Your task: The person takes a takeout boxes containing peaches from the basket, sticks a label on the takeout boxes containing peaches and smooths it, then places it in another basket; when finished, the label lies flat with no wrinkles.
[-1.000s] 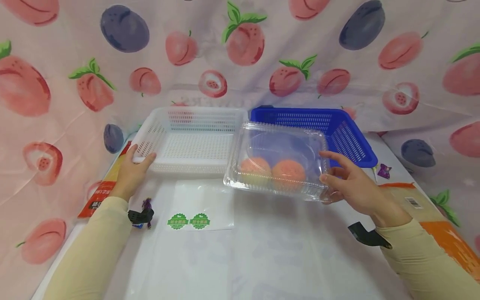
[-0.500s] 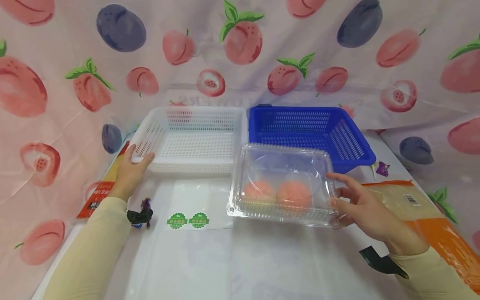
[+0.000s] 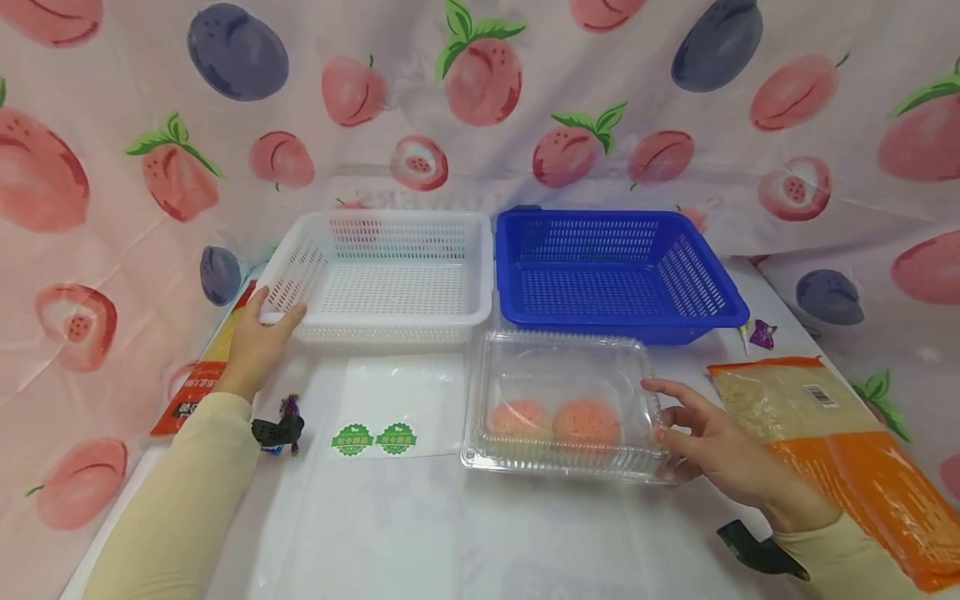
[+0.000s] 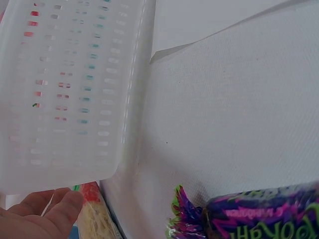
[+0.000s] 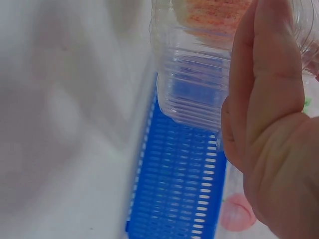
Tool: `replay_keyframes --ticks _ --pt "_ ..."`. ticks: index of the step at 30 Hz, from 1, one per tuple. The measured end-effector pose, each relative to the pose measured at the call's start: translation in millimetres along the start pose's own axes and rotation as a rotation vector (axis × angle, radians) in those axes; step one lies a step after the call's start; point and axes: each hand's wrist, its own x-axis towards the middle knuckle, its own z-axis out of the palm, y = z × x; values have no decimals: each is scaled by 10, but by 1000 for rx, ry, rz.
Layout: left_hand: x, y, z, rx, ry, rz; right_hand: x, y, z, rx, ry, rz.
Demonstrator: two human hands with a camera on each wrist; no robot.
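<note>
My left hand (image 3: 258, 346) holds the near left corner of a white plastic basket (image 3: 390, 329), which has slotted sides. In the left wrist view, thumb and fingers lie close by the basket's corner. A clear plastic clamshell box (image 3: 562, 367) is held at its right side by my right hand (image 3: 720, 442), thumb towards me. Two round orange-pink things (image 3: 587, 423) with a speckled surface sit inside the closed box; their kind is unclear. The box is just in front of a blue slotted basket (image 3: 622, 325). Whether its underside touches the table cannot be told.
A flat clear bag (image 3: 405, 400) with two green labels lies left of the box. Purple-wrapped candy (image 3: 291, 408) is by my left wrist, another candy (image 3: 763, 333) beyond the right side. Orange-and-clear packets (image 3: 810, 408) line the right edge; a red-yellow packet (image 3: 202, 379) lies left.
My right hand has brought the clear box down and towards me, from over the blue basket's front to before it. The left hand stays at the white basket.
</note>
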Motion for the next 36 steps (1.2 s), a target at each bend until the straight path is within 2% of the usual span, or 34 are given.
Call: replay_keyframes --ticks 14,29,36 --pt "21 -8 1 4 -6 -7 185 75 -62 -85 33 114" --pt "-10 3 3 -5 -19 -15 367 136 -207 -108 -20 110" --pt "-9 -2 -5 -15 -14 -11 401 130 -246 -118 -18 116"
